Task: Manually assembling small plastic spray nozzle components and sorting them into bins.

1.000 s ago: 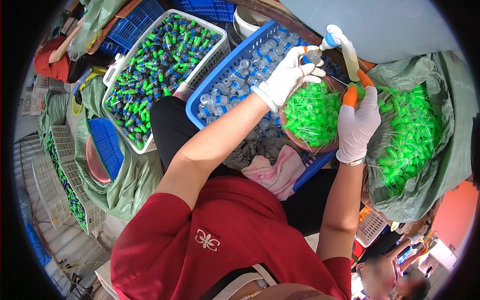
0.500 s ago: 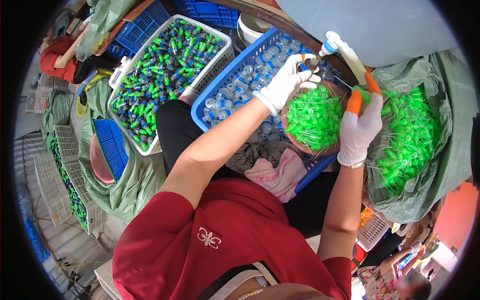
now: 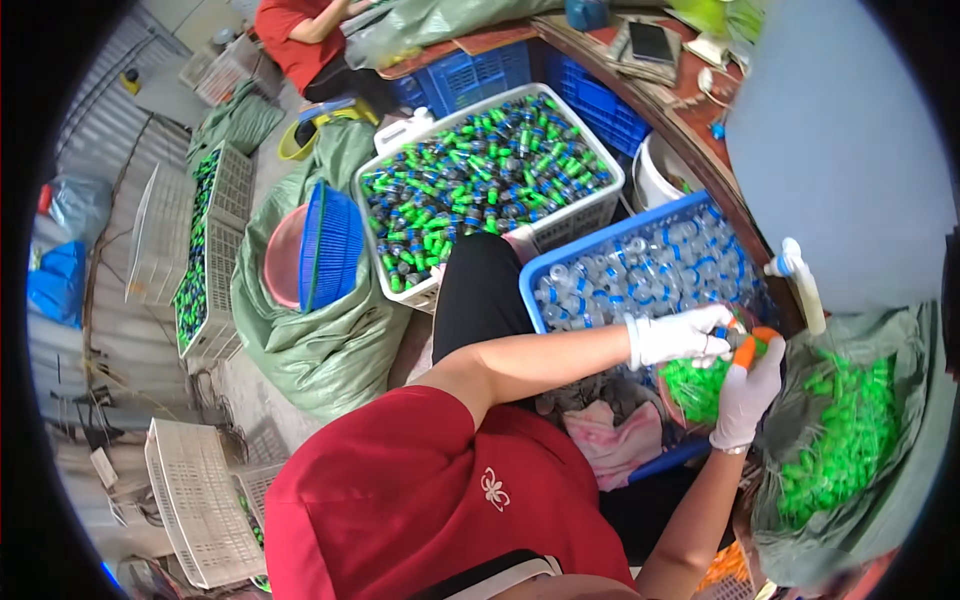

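My left hand [image 3: 682, 337], in a white glove, is closed around a small dark bottle [image 3: 736, 338] with a blue ring. My right hand [image 3: 748, 390], gloved with orange covers on its fingertips, grips a green cap [image 3: 761, 348] against the bottle's end; the fingers partly hide the contact. Just below both hands is a pink bowl [image 3: 671, 406] heaped with green caps [image 3: 696, 386] bearing thin clear tubes. To their left, a blue crate [image 3: 530, 290] holds clear bottles [image 3: 640, 270] with blue rings. A white spout [image 3: 806, 290] stands above and right of them.
A green sack [image 3: 905, 335] of green caps lies at the right. Left of the blue crate stands a white crate [image 3: 618, 180] full of dark, green-capped bottles. A pink-stained cloth [image 3: 615, 440] lies near my lap. Another person in red [image 3: 300, 40] is at far left.
My left hand has brought the bottle down from the spout, and my right hand's green cap now meets it. The view has swung left, shifting the crates rightward in the picture.
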`<act>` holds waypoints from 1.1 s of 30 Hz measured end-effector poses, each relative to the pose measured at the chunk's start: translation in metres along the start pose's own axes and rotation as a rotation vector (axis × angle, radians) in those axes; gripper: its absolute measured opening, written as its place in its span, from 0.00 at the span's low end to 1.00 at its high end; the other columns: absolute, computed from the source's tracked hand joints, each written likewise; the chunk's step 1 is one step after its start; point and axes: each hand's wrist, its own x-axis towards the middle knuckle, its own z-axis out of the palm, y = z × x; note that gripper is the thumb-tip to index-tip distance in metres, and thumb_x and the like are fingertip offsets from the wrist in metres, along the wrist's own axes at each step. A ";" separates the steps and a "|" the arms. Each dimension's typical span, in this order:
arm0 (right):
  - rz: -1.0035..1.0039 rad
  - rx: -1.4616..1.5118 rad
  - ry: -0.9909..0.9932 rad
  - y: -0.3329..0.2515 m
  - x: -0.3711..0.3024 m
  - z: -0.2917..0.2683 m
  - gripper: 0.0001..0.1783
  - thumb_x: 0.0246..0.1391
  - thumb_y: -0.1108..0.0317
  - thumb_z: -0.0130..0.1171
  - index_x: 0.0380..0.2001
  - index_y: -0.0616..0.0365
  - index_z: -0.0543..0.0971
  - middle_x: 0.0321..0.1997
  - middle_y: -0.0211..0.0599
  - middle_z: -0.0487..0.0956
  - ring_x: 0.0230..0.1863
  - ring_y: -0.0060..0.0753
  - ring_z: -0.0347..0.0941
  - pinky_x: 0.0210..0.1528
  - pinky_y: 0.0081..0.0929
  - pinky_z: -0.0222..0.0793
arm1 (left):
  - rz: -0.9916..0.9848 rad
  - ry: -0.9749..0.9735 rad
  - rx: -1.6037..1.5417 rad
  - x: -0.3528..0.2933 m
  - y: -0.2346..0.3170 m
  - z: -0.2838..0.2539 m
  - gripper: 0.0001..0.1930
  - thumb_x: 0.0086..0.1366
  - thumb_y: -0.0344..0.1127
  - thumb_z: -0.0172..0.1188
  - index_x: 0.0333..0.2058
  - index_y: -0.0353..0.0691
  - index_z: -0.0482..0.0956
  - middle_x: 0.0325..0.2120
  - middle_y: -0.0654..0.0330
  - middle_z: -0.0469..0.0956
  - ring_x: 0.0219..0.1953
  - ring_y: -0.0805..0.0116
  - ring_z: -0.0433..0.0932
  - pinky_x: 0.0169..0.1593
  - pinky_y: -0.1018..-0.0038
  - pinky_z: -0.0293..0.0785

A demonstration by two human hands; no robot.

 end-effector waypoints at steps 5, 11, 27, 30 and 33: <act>0.035 0.232 0.032 0.010 0.002 0.020 0.13 0.56 0.80 0.48 0.44 0.62 0.72 0.34 0.42 0.77 0.35 0.34 0.73 0.40 0.31 0.69 | -0.094 0.130 -0.035 -0.006 0.006 0.008 0.16 0.67 0.29 0.53 0.52 0.40 0.64 0.32 0.60 0.73 0.28 0.75 0.70 0.33 0.76 0.68; 0.362 0.506 -0.086 0.032 0.003 0.031 0.11 0.62 0.76 0.46 0.46 0.66 0.72 0.37 0.34 0.75 0.34 0.22 0.68 0.38 0.19 0.66 | 0.448 0.359 0.736 0.002 -0.029 -0.002 0.15 0.65 0.28 0.53 0.49 0.37 0.63 0.35 0.53 0.70 0.31 0.66 0.71 0.34 0.66 0.70; 0.038 0.283 -0.284 0.020 -0.008 0.030 0.11 0.59 0.69 0.51 0.42 0.61 0.76 0.26 0.39 0.75 0.29 0.32 0.71 0.35 0.30 0.68 | 0.227 0.029 0.499 -0.030 -0.010 -0.031 0.17 0.68 0.34 0.56 0.52 0.40 0.65 0.38 0.60 0.68 0.30 0.74 0.70 0.37 0.74 0.73; 0.221 0.344 -0.358 0.034 -0.011 0.037 0.11 0.56 0.69 0.53 0.41 0.62 0.77 0.30 0.48 0.78 0.31 0.41 0.75 0.35 0.32 0.69 | 0.216 0.096 0.618 -0.035 -0.014 -0.032 0.16 0.67 0.31 0.55 0.52 0.40 0.65 0.39 0.61 0.68 0.32 0.75 0.70 0.37 0.74 0.72; -0.026 0.092 -0.204 0.022 -0.014 0.039 0.12 0.54 0.70 0.52 0.41 0.63 0.77 0.32 0.53 0.78 0.33 0.49 0.77 0.36 0.35 0.70 | 0.088 0.116 0.539 -0.039 -0.001 -0.035 0.17 0.67 0.30 0.54 0.53 0.39 0.65 0.40 0.60 0.69 0.35 0.76 0.70 0.38 0.74 0.72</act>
